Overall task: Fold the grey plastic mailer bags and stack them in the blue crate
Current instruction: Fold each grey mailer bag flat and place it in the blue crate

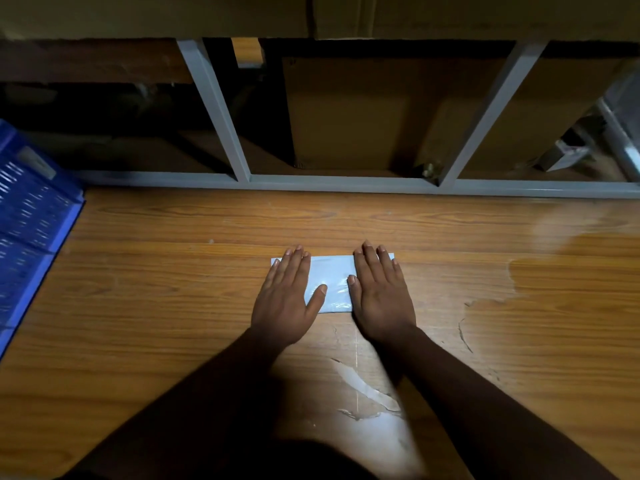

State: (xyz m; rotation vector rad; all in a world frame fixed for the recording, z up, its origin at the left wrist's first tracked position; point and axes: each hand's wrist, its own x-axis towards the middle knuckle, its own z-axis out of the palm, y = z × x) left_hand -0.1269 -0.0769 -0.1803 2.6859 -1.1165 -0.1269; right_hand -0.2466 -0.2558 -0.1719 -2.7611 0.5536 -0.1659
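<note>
Head view surface: worn wooden table [173, 306], its veneer peeling.
Mailer bag [330, 278]: folded, mid-table.
Hands: left hand [284, 299] and right hand [379, 296] flat, pressing it.
Blue crate [31, 216]: left edge.
Behind: grey metal frame [221, 109], cardboard boxes [349, 112].

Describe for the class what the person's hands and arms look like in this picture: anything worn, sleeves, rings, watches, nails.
Both forearms are bare as far as the frame shows: no sleeves in view. The left hand and right hand wear no gloves, and no rings, watch or bracelet can be seen. The fingers have short, unpainted nails. The dim light hides finer detail.
</note>
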